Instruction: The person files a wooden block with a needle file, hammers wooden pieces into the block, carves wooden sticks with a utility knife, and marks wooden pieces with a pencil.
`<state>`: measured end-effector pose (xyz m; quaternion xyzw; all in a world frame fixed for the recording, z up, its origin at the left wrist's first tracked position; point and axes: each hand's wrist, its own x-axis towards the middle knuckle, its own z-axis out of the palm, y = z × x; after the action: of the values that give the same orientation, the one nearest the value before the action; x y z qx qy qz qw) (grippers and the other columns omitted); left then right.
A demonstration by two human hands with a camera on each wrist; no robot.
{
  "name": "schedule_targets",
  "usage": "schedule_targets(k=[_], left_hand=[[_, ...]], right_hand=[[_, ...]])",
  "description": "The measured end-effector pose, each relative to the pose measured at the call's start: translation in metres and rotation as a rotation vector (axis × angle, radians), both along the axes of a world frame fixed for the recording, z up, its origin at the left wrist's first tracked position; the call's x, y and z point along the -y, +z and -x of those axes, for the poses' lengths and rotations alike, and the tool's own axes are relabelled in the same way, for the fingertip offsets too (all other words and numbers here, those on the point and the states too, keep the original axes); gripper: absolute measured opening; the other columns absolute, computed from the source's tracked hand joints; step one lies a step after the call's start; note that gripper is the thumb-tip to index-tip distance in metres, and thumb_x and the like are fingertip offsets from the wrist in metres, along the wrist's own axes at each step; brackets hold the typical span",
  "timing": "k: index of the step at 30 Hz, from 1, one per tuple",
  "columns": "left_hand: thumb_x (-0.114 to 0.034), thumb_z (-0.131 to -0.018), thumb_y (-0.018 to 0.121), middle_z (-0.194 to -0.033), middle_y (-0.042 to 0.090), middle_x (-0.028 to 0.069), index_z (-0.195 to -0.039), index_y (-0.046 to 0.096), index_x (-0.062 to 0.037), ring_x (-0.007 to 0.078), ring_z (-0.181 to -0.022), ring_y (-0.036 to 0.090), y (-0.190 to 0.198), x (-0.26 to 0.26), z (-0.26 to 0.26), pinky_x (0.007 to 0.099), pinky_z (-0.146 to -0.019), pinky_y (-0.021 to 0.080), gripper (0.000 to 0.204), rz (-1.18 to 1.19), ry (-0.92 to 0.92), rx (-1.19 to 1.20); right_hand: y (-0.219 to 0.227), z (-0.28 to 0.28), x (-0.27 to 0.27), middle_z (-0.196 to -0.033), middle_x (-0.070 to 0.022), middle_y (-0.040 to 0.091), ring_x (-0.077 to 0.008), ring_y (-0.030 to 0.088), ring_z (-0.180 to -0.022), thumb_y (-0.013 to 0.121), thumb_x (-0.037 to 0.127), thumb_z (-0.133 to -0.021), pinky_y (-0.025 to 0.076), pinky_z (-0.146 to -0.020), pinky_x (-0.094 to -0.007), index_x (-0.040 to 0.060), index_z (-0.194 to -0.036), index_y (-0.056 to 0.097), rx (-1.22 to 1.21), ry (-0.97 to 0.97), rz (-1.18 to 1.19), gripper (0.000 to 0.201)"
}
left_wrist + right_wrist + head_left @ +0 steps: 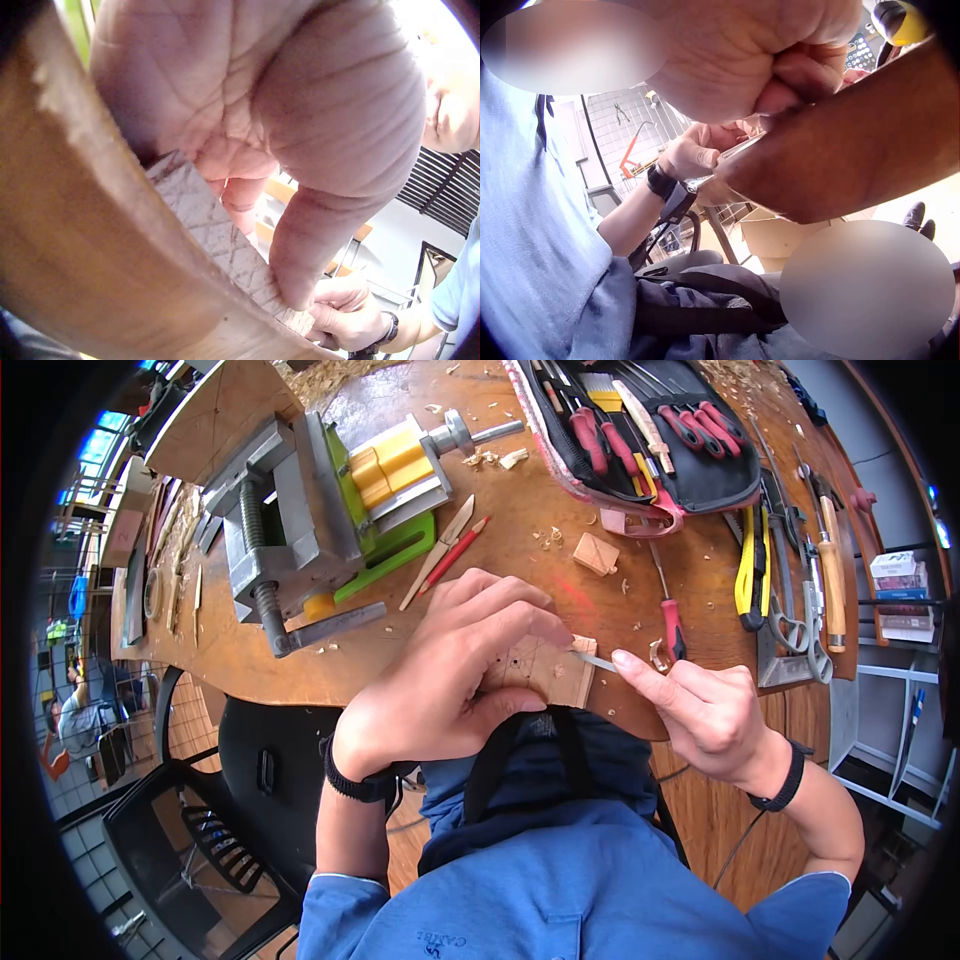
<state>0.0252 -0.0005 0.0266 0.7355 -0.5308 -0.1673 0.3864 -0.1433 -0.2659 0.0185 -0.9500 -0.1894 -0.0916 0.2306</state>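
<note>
At the table's front edge a flat wooden block (pixel 560 672) with pencil marks lies under the left hand (pixel 455 670). The left fingers and thumb grip it from both sides. In the left wrist view, crossed lines cover the block (pixel 217 232), and the left hand (pixel 300 112) arches over it. The right hand (pixel 715 715) grips a thin metal blade (pixel 597 661), its index finger stretched along it and the tip at the block's right end. The tool's handle is hidden in the palm. In the right wrist view the right hand (pixel 735 60) is curled close above the table edge.
A vise (pixel 300 520) stands at the left, beside a wooden knife (pixel 445 545) and a red pencil (pixel 456 553). Behind are a tool case (pixel 700 490) and a small block (pixel 596 554). A screwdriver (pixel 671 620), yellow cutter (pixel 750 575) and scissors (pixel 800 635) lie right.
</note>
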Motion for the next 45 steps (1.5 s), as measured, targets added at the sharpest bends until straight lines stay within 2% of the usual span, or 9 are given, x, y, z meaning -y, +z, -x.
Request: schedule_targets(k=[9,16,20,25,29,34,35,39,45], left_hand=[[-0.022,-0.075,0.094,-0.123,0.07,0.0119,-0.126,0.068,-0.0036,0.0373,-0.118,0.061,-0.001,0.0,0.001,0.0464,-0.106,0.047,0.06,0.023,0.025,-0.013],[-0.021,-0.076,0.093,-0.125,0.072,0.0123,-0.131,0.068,-0.0028,0.0365,-0.117,0.063,0.0,0.0,0.005,0.046,-0.106,0.049,0.063,0.031,0.061,-0.02],[-0.021,-0.077,0.092,-0.126,0.073,0.0122,-0.134,0.068,-0.0021,0.0361,-0.117,0.064,-0.001,0.001,0.006,0.0455,-0.106,0.05,0.065,0.057,0.07,-0.026],[-0.022,-0.077,0.092,-0.124,0.074,0.0113,-0.137,0.067,-0.0019,0.0349,-0.117,0.065,-0.003,-0.001,0.006,0.0448,-0.106,0.05,0.068,0.064,0.069,-0.021],[-0.02,-0.076,0.093,-0.122,0.075,0.0102,-0.142,0.066,-0.0019,0.0335,-0.118,0.065,-0.006,-0.001,0.007,0.0438,-0.107,0.049,0.073,0.072,0.078,-0.043],[-0.017,-0.074,0.093,-0.125,0.076,0.0096,-0.144,0.066,-0.0027,0.0329,-0.12,0.064,-0.006,0.0,0.008,0.0437,-0.109,0.048,0.076,0.067,0.091,-0.05],[-0.017,-0.073,0.093,-0.126,0.076,0.0094,-0.144,0.066,-0.0031,0.0328,-0.12,0.064,-0.006,0.0,0.009,0.0439,-0.109,0.048,0.077,0.071,0.093,-0.064],[-0.015,-0.073,0.093,-0.128,0.076,0.0093,-0.143,0.066,-0.0037,0.0331,-0.122,0.064,-0.003,-0.001,0.007,0.0445,-0.11,0.048,0.076,0.044,0.092,-0.112],[-0.015,-0.074,0.092,-0.128,0.076,0.01,-0.132,0.073,-0.0032,0.0333,-0.121,0.065,-0.001,-0.001,0.006,0.0446,-0.109,0.048,0.062,0.044,0.081,-0.091]], right_hand=[[0.066,-0.015,-0.015,-0.075,-0.0068,0.058,-0.0279,0.063,-0.057,0.069,0.001,-0.082,0.05,-0.05,-0.0428,0.0066,-0.138,0.073,-0.242,-0.033,0.163,0.056],[0.08,-0.027,-0.015,-0.075,-0.0085,0.062,-0.0321,0.065,-0.059,0.071,0.007,-0.082,0.05,-0.053,-0.0452,0.0027,-0.134,0.073,-0.315,0.016,0.22,0.052],[0.087,-0.034,-0.017,-0.074,-0.0083,0.063,-0.0312,0.067,-0.06,0.072,0.008,-0.083,0.052,-0.055,-0.0449,0.0004,-0.132,0.073,-0.304,0.064,0.305,0.05],[0.093,-0.04,-0.023,-0.075,-0.0061,0.057,-0.0251,0.061,-0.056,0.069,0.001,-0.079,0.045,-0.047,-0.0391,0.0026,-0.135,0.074,-0.202,0.144,0.516,0.056],[0.085,-0.034,-0.024,-0.075,-0.0057,0.055,-0.0258,0.061,-0.056,0.069,0.0,-0.08,0.046,-0.048,-0.0395,0.003,-0.136,0.074,-0.186,0.122,0.547,0.056],[0.048,-0.016,-0.014,-0.075,-0.0068,0.057,-0.0245,0.063,-0.054,0.066,0.003,-0.085,0.05,-0.048,-0.0408,0.0029,-0.139,0.073,-0.16,0.029,0.192,0.055],[0.034,-0.011,-0.013,-0.071,-0.0051,0.05,-0.0214,0.059,-0.052,0.065,0.0,-0.082,0.049,-0.047,-0.0397,0.0049,-0.143,0.072,-0.096,0.01,0.151,0.061],[-0.002,-0.006,-0.007,-0.069,-0.0013,0.042,-0.0171,0.055,-0.05,0.065,0.0,-0.079,0.048,-0.044,-0.0355,0.007,-0.147,0.071,0.108,0.027,0.143,0.069],[-0.004,-0.005,-0.006,-0.069,-0.0007,0.041,-0.0152,0.055,-0.051,0.068,0.004,-0.078,0.047,-0.044,-0.0345,0.0084,-0.146,0.072,0.115,0.01,0.132,0.068]])
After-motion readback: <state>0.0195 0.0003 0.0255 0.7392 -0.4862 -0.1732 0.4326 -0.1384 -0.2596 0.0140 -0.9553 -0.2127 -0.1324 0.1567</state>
